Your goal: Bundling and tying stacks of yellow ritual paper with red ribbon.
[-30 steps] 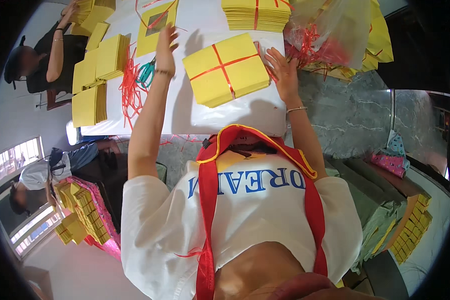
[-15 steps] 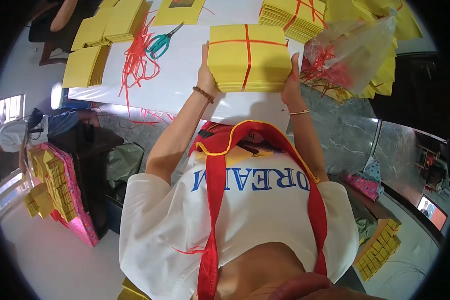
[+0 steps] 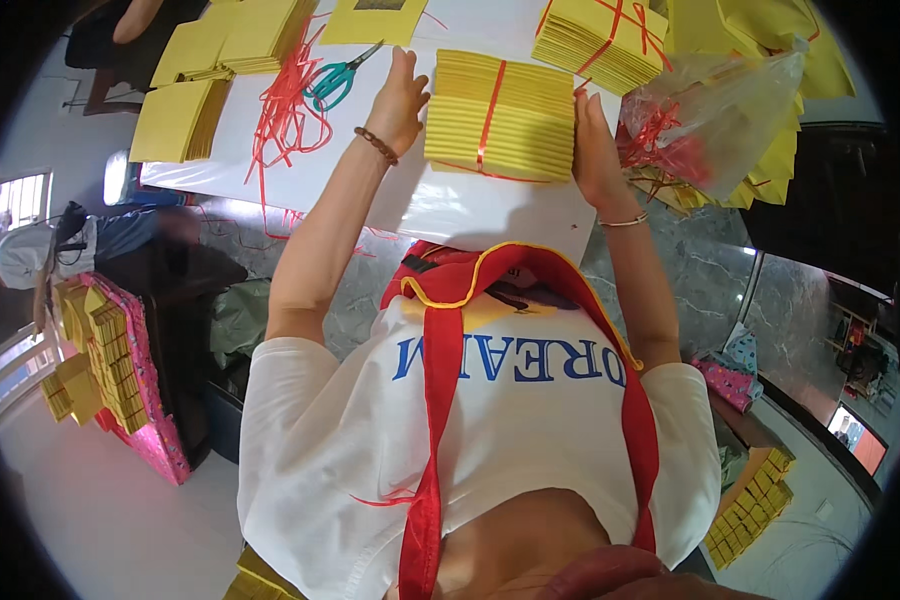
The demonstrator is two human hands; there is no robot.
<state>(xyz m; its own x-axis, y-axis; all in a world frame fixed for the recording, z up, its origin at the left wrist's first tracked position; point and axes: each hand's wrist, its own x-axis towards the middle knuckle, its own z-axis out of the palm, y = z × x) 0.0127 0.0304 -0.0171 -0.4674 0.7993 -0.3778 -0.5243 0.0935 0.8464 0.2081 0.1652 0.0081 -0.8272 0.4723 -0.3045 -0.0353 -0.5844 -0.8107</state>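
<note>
I see my left hand (image 3: 402, 98) and right hand (image 3: 592, 150) pressed flat on both sides of the tied yellow paper stack (image 3: 500, 115) on the white table (image 3: 450, 205) — squeezing it, not lifting; next, I think, a steady two-hand lift.

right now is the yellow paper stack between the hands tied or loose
Tied. A red string runs across the top and down the near side of the thick yellow paper stack, which the left hand and right hand press from either side.

Green scissors (image 3: 336, 78) lie beside loose red strings (image 3: 282, 110).
</note>
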